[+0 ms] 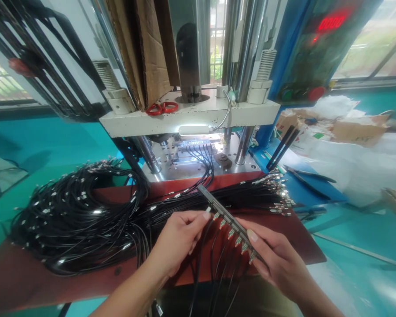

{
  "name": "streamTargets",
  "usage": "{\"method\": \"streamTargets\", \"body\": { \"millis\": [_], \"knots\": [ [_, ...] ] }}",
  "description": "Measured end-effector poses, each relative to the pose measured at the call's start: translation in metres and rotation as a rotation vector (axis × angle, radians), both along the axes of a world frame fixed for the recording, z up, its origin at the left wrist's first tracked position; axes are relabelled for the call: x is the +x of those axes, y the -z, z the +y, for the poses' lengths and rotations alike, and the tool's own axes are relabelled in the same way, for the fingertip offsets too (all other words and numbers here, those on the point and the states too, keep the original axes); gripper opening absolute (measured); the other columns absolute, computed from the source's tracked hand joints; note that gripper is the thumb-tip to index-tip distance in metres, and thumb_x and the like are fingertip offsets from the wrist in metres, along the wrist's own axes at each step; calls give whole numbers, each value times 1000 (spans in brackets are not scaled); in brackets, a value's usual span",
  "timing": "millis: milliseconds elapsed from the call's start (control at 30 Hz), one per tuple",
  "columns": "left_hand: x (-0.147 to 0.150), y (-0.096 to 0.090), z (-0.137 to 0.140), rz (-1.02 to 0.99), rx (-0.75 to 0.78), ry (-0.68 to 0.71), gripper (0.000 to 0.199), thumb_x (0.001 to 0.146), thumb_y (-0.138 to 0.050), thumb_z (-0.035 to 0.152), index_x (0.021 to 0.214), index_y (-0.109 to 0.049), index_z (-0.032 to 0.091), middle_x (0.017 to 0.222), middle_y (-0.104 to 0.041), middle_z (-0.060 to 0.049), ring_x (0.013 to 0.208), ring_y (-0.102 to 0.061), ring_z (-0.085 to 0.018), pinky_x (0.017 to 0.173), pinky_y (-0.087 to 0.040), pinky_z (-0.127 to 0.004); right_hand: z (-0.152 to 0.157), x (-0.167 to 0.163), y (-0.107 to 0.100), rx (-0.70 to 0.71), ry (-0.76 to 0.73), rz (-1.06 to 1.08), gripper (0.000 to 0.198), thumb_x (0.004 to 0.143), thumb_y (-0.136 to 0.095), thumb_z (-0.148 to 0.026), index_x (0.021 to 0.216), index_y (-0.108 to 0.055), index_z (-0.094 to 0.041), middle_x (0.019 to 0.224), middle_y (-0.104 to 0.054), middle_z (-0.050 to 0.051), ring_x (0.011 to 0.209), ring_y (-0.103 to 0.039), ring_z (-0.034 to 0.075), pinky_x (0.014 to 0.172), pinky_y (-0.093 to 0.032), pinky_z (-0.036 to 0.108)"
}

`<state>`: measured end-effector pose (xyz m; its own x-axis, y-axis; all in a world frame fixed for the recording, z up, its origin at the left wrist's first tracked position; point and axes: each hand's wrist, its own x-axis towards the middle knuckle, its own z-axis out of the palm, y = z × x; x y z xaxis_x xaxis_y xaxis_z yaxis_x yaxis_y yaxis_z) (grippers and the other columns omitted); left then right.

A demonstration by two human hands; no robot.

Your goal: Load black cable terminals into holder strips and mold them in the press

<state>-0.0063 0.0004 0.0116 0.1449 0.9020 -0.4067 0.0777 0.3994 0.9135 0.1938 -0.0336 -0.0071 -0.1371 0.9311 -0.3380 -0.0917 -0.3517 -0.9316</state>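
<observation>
My right hand [275, 255] grips the lower right end of a dark metal bar [230, 218], tilted above the red-brown board. Several small metal connectors [231, 233] sit in a row along the bar's near edge, with black cables hanging down from them. Toward the bar's upper left end, my left hand [181, 237] pinches a cable connector [209, 210] between thumb and forefinger. That connector is close to the bar; whether it is seated in it cannot be made out. The other fingers of my left hand are curled.
A big coil of black cables [75, 220] lies left on the board [303, 246]. A straight cable bundle [251, 193] runs behind my hands. Beyond stands a press [191, 116] with a lit bed [191, 154] holding more cables. Red-handled scissors [161, 108] rest on its plate.
</observation>
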Motion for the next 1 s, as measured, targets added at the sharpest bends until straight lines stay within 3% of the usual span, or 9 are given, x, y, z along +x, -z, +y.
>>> {"method": "streamTargets", "body": {
  "millis": [167, 300, 433, 567, 767, 867, 1000],
  "knots": [
    [2, 0, 1, 40, 9, 30, 37, 82, -57, 50, 74, -64, 15, 48, -28, 9, 41, -18, -5, 38, -11, -20, 0, -1, 1, -21, 12, 8, 49, 79, -63, -56, 120, -65, -30, 111, -67, 8, 81, -65, 19, 43, -48, 17],
    [3, 0, 2, 67, 10, 57, 37, 83, -55, 50, 71, -61, 15, 49, -28, 9, 42, -17, -5, 38, -11, -20, 1, 1, 1, -18, -43, 3, 44, 83, -60, -54, 122, -63, -35, 123, -63, 5, 103, -61, 22, 64, -56, 21],
    [0, -2, 3, 97, 3, 88, 37, 83, -54, 50, 70, -62, 16, 48, -28, 9, 40, -20, -6, 37, -14, -21, 2, 7, 0, 46, -166, -37, 42, 88, -53, -50, 126, -60, -32, 130, -59, 6, 117, -54, 25, 82, -56, 29],
    [-6, -4, 6, 83, -12, 128, 35, 82, -56, 47, 64, -59, 17, 47, -33, 8, 37, -23, -6, 36, -16, -20, 5, 10, -1, 179, -245, -159, 40, 93, -47, -45, 127, -59, -29, 129, -59, 8, 115, -56, 24, 87, -53, 32],
    [-9, 0, 9, 22, -14, 157, 36, 82, -56, 44, 59, -55, 17, 48, -41, 6, 37, -28, -6, 36, -21, -21, 8, 10, 4, 423, -284, -328, 36, 96, -44, -36, 127, -60, -27, 121, -63, 7, 114, -55, 24, 106, -37, 41],
    [-10, -1, 6, 28, 15, 182, 39, 84, -53, 46, 58, -56, 17, 49, -46, 5, 39, -33, -7, 39, -25, -21, 9, 10, 3, 416, -281, -309, 36, 95, -44, -36, 125, -61, -25, 120, -64, 8, 112, -56, 25, 104, -39, 42],
    [-28, -19, 4, 263, 219, 240, 40, 83, -54, 49, 66, -68, 15, 62, -60, -1, 55, -50, -12, 55, -38, -23, 11, 13, -2, 327, -313, -236, 34, 90, -55, -36, 121, -62, -22, 109, -68, 7, 99, -62, 22, 89, -50, 35]
  ]
}}
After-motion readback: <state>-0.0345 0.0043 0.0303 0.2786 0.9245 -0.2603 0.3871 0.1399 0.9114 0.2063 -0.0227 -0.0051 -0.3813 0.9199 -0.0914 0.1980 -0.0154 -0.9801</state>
